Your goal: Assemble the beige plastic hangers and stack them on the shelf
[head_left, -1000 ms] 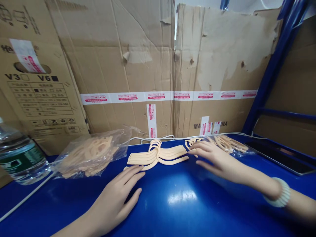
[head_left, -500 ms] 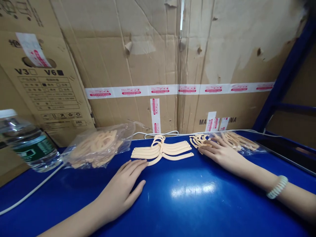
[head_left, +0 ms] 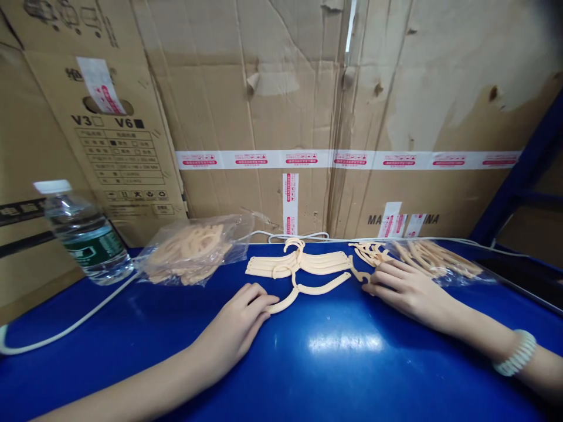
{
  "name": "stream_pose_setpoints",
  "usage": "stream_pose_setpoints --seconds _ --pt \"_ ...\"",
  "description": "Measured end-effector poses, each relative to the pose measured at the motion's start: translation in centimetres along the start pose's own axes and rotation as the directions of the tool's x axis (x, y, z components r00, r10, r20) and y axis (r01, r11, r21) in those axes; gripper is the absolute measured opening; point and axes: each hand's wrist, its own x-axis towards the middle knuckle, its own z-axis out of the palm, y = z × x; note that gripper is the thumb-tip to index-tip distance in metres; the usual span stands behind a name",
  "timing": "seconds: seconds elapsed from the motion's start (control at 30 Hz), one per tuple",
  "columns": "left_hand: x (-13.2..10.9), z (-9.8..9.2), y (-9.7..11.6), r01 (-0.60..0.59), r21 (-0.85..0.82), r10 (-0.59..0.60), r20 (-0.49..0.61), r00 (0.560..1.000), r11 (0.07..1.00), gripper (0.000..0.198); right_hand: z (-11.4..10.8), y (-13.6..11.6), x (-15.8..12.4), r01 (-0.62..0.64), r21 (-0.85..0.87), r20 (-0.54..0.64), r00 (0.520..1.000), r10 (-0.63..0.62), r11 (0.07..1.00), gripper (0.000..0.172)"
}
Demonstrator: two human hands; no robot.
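Observation:
My left hand (head_left: 240, 316) pinches the left arm end of a beige plastic hanger (head_left: 323, 286), whose hook stands over the middle and whose right arm lies spread on the blue table. Just behind it lies a neat row of several matching hangers (head_left: 328, 261), hooks together. At the right, my right hand (head_left: 407, 293) has its fingers closed on a thin, curved beige hanger piece (head_left: 358, 271) with a hooked end; the fingertips cover part of it. More loose beige pieces (head_left: 367, 252) lie directly behind that hand.
A clear bag of beige parts (head_left: 193, 252) lies at the left, beside a water bottle (head_left: 94, 246). Another plastic bag of parts (head_left: 440, 258) is at the right, near a dark flat object (head_left: 519, 281). White cable (head_left: 65, 325) crosses the table; cardboard (head_left: 246, 193) stands behind.
My left hand has gone from lying spread to gripping the front hanger, now drawn nearer, apart from the row. My right hand has pulled a curved piece forward from the loose parts.

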Motion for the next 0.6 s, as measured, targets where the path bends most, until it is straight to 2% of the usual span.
stream_pose_setpoints --seconds 0.1,0.17,0.2,0.27,0.33,0.37,0.4,0.43,0.5,0.6 --pt "-0.1 0.1 0.0 0.0 -0.015 0.0 -0.032 0.999 1.0 0.029 -0.1 -0.1 -0.1 -0.127 0.197 -0.12 0.981 0.153 0.972 0.022" --pt "-0.1 0.1 0.0 0.0 -0.009 -0.001 -0.051 0.999 1.0 0.029 -0.2 -0.4 -0.1 -0.279 0.359 -0.193 0.911 0.363 0.891 0.018" --pt "-0.1 0.1 0.1 0.002 -0.007 -0.002 -0.059 0.998 1.0 0.029 -0.4 -0.6 0.0 -0.36 0.453 -0.211 0.845 0.491 0.815 0.016" --pt "-0.1 0.0 0.2 0.004 -0.018 -0.006 -0.076 0.997 1.0 0.03 -0.7 -1.0 0.2 -0.469 0.655 -0.186 0.66 0.728 0.592 0.014" --pt "0.0 -0.2 0.4 0.01 -0.038 -0.013 -0.094 0.995 0.999 0.031 -1.1 -1.4 0.6 -0.449 0.828 -0.09 0.485 0.87 0.336 0.016" --pt "0.0 -0.2 0.5 0.013 -0.047 -0.018 -0.105 0.994 0.999 0.031 -1.3 -1.6 0.8 -0.403 0.888 -0.028 0.43 0.903 0.22 0.018" --pt "0.1 -0.3 0.5 0.018 -0.055 -0.024 -0.117 0.993 0.998 0.032 -1.5 -1.8 1.0 -0.348 0.93 0.033 0.395 0.918 0.117 0.02" --pt "0.1 -0.4 0.6 0.02 -0.06 -0.028 -0.131 0.991 0.998 0.031 -1.6 -1.9 1.2 -0.295 0.955 0.095 0.379 0.921 0.022 0.023" --pt "0.2 -0.5 0.8 0.023 -0.066 -0.033 -0.161 0.986 0.998 0.03 -1.7 -2.2 1.6 -0.208 0.967 0.22 0.382 0.898 -0.148 0.028" --pt "0.3 -0.5 0.8 0.018 -0.056 -0.028 -0.194 0.981 0.998 0.029 -1.6 -2.8 2.0 -0.152 0.935 0.354 0.394 0.848 -0.319 0.032"
